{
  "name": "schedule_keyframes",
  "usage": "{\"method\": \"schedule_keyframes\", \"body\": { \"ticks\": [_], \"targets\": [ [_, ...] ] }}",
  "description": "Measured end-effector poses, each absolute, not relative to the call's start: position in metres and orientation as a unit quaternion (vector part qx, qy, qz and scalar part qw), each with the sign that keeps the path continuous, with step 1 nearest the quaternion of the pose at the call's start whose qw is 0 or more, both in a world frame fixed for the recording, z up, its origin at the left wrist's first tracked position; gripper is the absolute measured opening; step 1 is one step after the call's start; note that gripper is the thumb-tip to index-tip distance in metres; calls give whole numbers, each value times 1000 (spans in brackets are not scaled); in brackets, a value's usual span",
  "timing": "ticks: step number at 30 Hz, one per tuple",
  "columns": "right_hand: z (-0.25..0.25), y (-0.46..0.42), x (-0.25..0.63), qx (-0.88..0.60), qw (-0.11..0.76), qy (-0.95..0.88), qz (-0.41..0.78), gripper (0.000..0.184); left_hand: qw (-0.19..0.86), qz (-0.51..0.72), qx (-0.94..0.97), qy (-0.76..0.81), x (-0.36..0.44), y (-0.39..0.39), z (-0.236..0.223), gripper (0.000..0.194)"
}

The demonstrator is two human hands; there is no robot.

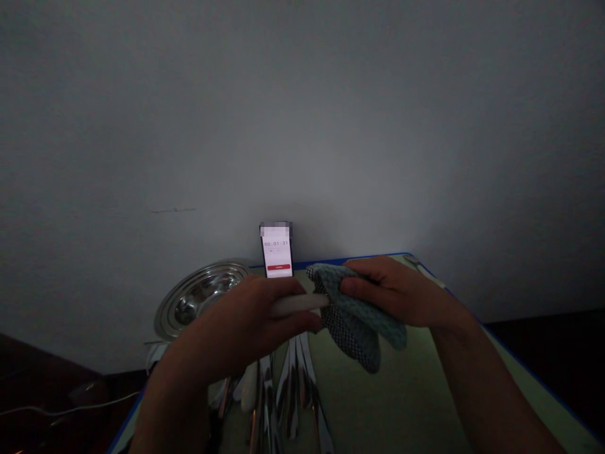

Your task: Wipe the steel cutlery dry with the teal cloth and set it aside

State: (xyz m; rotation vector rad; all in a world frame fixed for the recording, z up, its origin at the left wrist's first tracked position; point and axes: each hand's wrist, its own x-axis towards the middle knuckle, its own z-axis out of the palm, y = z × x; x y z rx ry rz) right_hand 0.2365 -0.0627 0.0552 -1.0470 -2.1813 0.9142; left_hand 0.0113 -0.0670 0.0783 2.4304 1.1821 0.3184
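Note:
My left hand (pixel 265 318) is closed around the pale handle of a white-handled utensil (pixel 302 304), which points to the right. The utensil's far end is hidden inside a folded checked cloth (pixel 352 315), grey-green on one side and dark-and-white on the other. My right hand (pixel 392 287) pinches that cloth around the hidden end, thumb on the near side. Below my hands, several metal table knives (pixel 293 384) lie in a loose bunch, and another pale handle (pixel 249 388) shows among them.
A lit phone (pixel 278 252) showing a timer leans against the grey wall (pixel 302 126) at the table's back edge. Shiny metal bowls or plates (pixel 203 293) stand at the back left, partly behind my left arm. The greenish table (pixel 392 397) has a blue edge. A white cable (pixel 70 410) hangs at left.

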Motion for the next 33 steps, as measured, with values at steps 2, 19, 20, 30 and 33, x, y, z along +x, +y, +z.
{"method": "schedule_keyframes", "body": {
  "ticks": [2,19,20,30,33],
  "targets": [
    [54,-63,236,-399,310,-778,372,33,209,123,873,424,7,-66,79,28],
    [45,-58,209,-413,427,-727,344,25,117,119,876,453,9,-61,77,32],
    [44,-55,209,-420,452,-708,344,26,105,133,871,460,13,-61,76,33],
    [41,-53,209,-315,527,-578,538,21,30,299,858,417,10,-60,77,26],
    [41,-55,211,-328,482,-610,537,23,28,297,859,417,4,-61,80,24]
  ]
}}
